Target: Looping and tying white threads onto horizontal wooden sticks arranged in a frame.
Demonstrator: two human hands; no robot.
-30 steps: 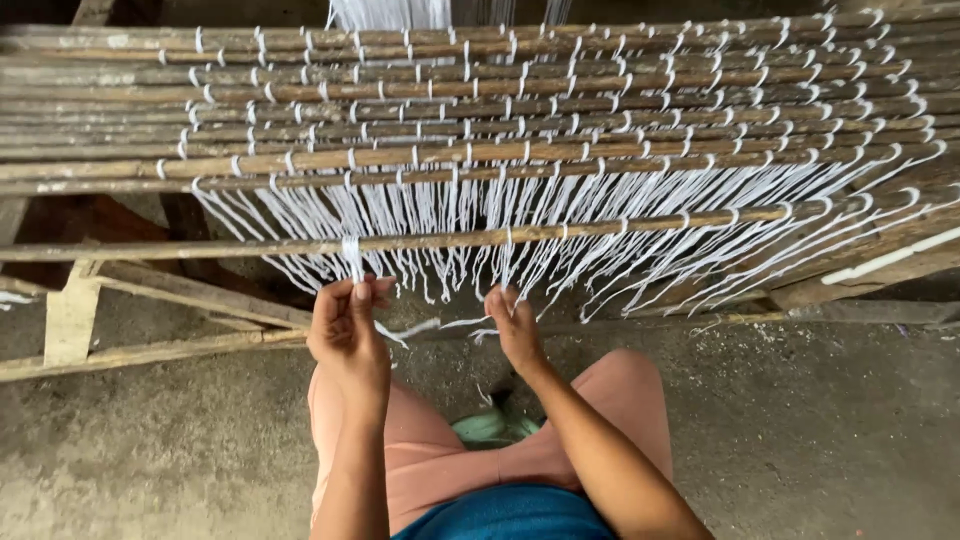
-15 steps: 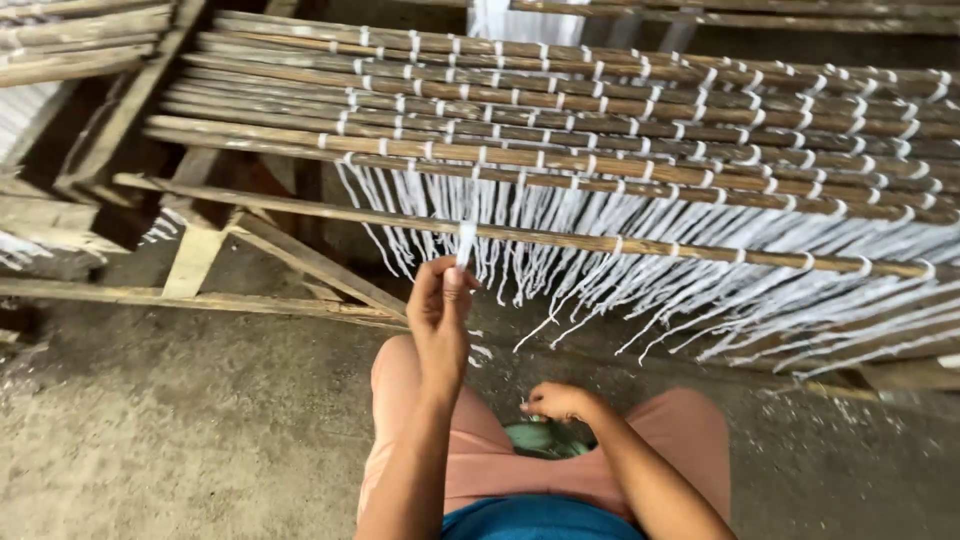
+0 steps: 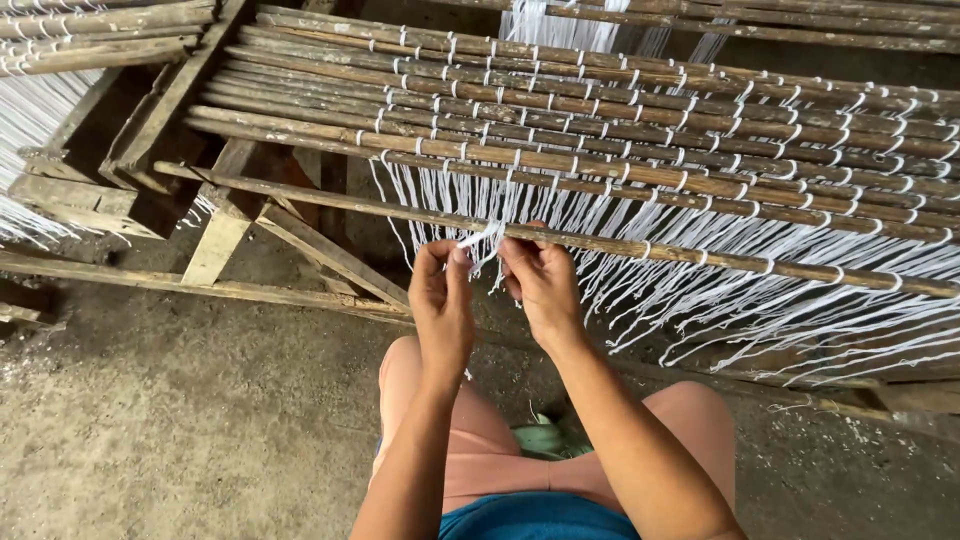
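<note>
A mat of thin bamboo sticks (image 3: 640, 110) lies across a wooden frame, bound by rows of white strings (image 3: 700, 290) that hang down below it. The lowest stick (image 3: 330, 196) runs a little apart from the rest. My left hand (image 3: 442, 300) and my right hand (image 3: 540, 282) are raised side by side just under this stick. Both pinch the same short bunch of white string (image 3: 484, 240) between thumb and fingers, close against the stick.
A slanted wooden frame leg (image 3: 222, 235) and cross beam (image 3: 200, 287) stand at left on the rough concrete floor (image 3: 150, 430). Another rack with white threads (image 3: 30, 120) sits at far left. My knees in pink shorts (image 3: 480, 460) are below, a green slipper (image 3: 540, 438) between them.
My right hand rose from my lap to the string beside my left hand. The view shifted right and closer to the sticks.
</note>
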